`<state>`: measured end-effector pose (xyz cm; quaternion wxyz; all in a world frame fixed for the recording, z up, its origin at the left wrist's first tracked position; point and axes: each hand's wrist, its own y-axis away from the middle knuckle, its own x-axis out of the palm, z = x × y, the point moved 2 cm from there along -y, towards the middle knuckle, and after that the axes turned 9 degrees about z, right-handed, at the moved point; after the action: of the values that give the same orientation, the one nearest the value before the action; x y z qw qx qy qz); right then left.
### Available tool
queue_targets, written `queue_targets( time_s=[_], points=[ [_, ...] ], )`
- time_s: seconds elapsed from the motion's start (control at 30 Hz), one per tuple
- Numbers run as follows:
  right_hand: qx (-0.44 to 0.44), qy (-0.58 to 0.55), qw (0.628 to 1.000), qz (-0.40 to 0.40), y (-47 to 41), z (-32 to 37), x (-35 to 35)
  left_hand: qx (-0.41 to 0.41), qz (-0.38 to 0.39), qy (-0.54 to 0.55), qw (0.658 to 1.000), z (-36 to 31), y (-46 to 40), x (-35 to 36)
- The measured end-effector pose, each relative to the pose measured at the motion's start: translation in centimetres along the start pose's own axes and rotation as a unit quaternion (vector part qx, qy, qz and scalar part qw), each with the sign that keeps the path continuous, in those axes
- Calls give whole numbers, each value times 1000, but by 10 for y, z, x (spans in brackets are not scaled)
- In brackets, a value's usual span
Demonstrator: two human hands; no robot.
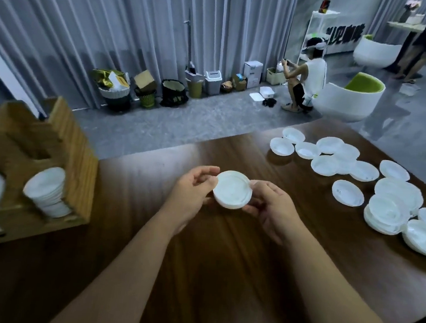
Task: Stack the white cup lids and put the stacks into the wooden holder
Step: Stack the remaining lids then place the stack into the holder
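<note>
Centrally, above the dark wooden counter (221, 279), both hands hold a short stack of white lids (232, 189) between them. The left hand (193, 193) has its fingers curled round the stack's left rim; the right hand (272, 208) pinches the right rim, so each grip is closed on the stack. Its flat face tilts up toward the camera, the stacking axis leaning away. At far left, the wooden holder (60, 146) carries a lid stack (47, 192) lying on its side, axis roughly horizontal. Loose lids (346, 192) lie scattered to the right.
</note>
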<state>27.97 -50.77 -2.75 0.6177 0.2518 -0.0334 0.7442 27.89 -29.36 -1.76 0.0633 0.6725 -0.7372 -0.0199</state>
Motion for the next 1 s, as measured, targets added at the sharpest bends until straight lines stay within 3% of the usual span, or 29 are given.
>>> queue_targets(
  time_s=[0.13, 0.23, 0.4, 0.53, 0.67, 0.83, 1.0],
  points=[
    [1, 25, 999, 33, -5, -17, 59, 23, -122, -12, 992, -5, 34, -55],
    [-4, 46, 998, 54, -7, -27, 101, 22, -121, -46, 991, -15, 64, -92],
    [6, 47, 993, 106, -6, -42, 167, 55, -43, -110, 991, -33, 117, -150],
    [6, 41, 990, 135, -6, -54, 224, 76, -106, -168, 977, -46, 145, -191],
    [8, 35, 988, 150, -11, -62, 274, 73, -167, -134, 974, -56, 163, -229],
    [-25, 98, 981, 164, -22, -63, 330, 69, -248, -218, 942, -71, 177, -271],
    [-69, 235, 961, 129, -41, -73, 366, 64, -304, -284, 907, -72, 176, -296]
  ],
)
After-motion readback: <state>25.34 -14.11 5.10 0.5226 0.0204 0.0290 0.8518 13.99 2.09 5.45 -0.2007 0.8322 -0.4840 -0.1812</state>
